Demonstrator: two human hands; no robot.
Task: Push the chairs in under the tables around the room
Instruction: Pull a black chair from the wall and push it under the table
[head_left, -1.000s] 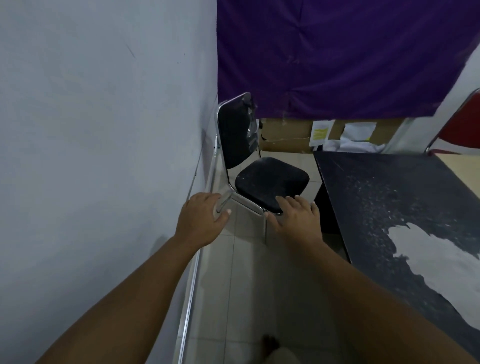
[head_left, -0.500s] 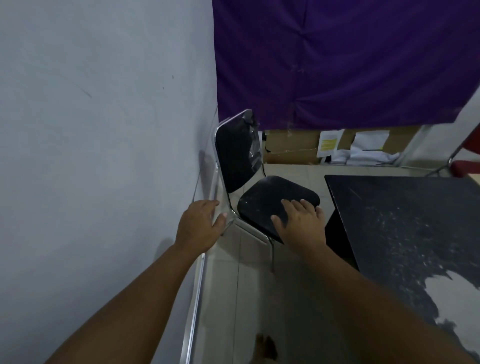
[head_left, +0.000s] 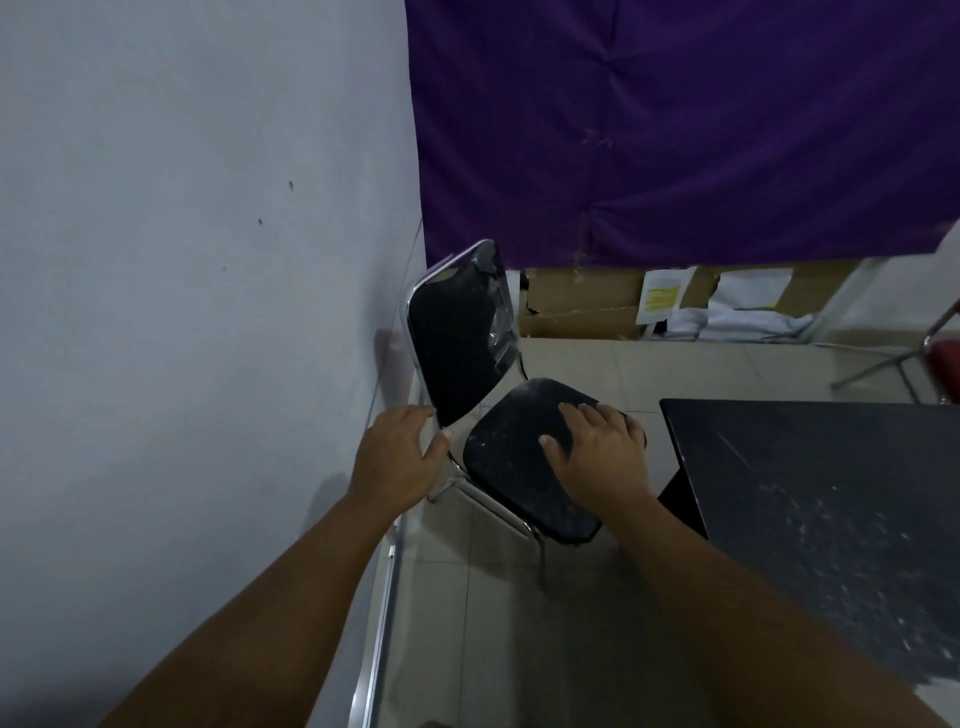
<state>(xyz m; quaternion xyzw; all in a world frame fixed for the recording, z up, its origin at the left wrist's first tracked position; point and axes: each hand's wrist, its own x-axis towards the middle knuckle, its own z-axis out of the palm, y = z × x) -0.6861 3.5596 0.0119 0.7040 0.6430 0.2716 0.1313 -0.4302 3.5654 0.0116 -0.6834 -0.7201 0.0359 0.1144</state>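
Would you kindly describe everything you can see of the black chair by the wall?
The black chair has a dark padded seat, dusty and scuffed, and a glossy black backrest, both edged by a shiny metal tube frame with thin legs. It stands on the tiled floor close to the grey wall, its seat angled toward the dark table's corner and not under it. The left hand holds the frame at the base of the backrest; the right hand lies flat on the seat.

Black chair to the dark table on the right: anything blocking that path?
Nothing visible on the tiled floor between the black chair and the dark table; they nearly meet already. The left hand is at the backrest's base and the right hand lies flat on the seat. The space beneath the tabletop is hidden.
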